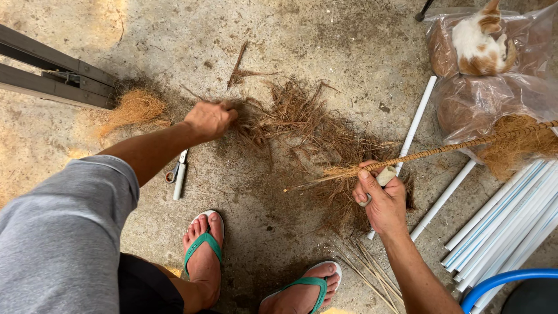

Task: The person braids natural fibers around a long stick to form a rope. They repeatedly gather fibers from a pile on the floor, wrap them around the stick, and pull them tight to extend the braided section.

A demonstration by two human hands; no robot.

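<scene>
fibre pile (302, 125) under left hand (209, 119)

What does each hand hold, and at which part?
Right hand: white pipe with fibres, near its lower end. Left hand: tuft of the fibre pile.

The left hand (209, 119) is gripping the brown fibre pile (302, 125) at eleven o'clock; the right hand (381, 195) is clutching a fibre-wrapped stick (465, 145) pointing toward two o'clock.

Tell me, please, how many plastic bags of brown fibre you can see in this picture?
2, both at the upper right: one bag under the cat, the other bag just below it. Others could lie hidden beyond the frame edge.
</scene>
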